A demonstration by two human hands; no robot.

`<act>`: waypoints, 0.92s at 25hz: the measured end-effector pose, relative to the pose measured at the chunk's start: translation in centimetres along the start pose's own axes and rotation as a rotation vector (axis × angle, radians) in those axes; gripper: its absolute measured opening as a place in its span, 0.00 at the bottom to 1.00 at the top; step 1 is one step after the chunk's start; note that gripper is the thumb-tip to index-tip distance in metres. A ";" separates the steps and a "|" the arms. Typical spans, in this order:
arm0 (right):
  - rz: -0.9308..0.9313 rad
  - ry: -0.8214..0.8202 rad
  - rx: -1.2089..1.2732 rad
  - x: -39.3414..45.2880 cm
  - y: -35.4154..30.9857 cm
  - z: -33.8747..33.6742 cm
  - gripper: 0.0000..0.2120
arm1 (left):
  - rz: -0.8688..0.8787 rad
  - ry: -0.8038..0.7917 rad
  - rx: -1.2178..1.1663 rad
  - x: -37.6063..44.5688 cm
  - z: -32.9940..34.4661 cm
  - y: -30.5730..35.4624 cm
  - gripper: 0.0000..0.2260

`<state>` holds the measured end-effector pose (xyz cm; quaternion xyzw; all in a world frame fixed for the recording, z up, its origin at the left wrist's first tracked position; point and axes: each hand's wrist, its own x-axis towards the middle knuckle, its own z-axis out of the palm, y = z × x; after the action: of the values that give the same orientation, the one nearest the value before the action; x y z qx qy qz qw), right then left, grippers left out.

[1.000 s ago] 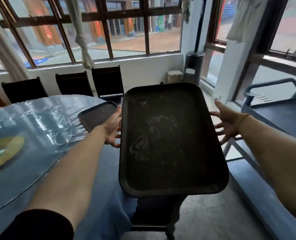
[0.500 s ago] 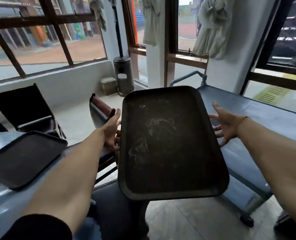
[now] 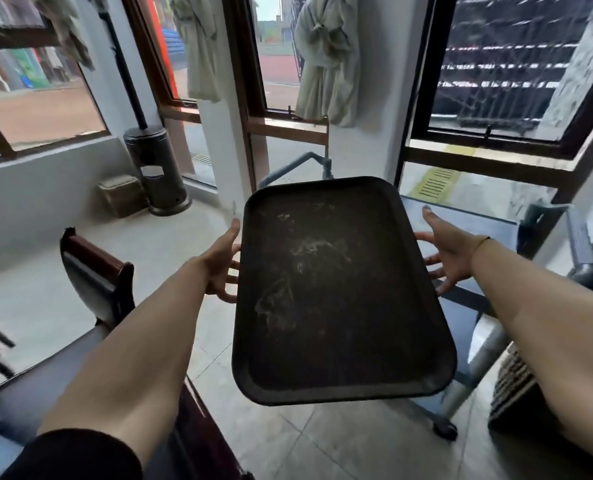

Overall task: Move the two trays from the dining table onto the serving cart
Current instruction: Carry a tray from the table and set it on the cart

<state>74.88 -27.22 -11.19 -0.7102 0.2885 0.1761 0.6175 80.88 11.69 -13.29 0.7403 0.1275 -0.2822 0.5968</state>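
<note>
A dark rectangular tray (image 3: 336, 292) with pale smudges hangs level in the air in front of me. My left hand (image 3: 220, 268) grips its left long edge and my right hand (image 3: 449, 252) holds its right long edge, fingers spread under the rim. The blue serving cart (image 3: 468, 223) stands behind and to the right of the tray, its top shelf partly covered by the tray, with a grey handle bar (image 3: 302, 161) at the far end. The second tray and the dining table are out of view.
A dark wooden chair (image 3: 97, 282) stands close at my left, beside my left forearm. A dark cylindrical patio heater (image 3: 156, 168) and a small box (image 3: 122, 194) sit by the window wall. A woven basket (image 3: 517, 393) is at the lower right. Tiled floor lies below the tray.
The view has swung further right: the dining table and the second tray have left the frame, and the cart is nearer and more central. Both hands keep hold of the tray.
</note>
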 end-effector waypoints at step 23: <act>0.081 0.078 0.108 23.5 -9.1 -12.3 0.39 | -0.056 -0.009 0.053 27.0 8.8 15.9 0.42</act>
<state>97.44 -43.13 -16.27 -0.6698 0.3500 0.1575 0.6357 108.70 -4.79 -16.88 0.7506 0.1379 -0.3054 0.5695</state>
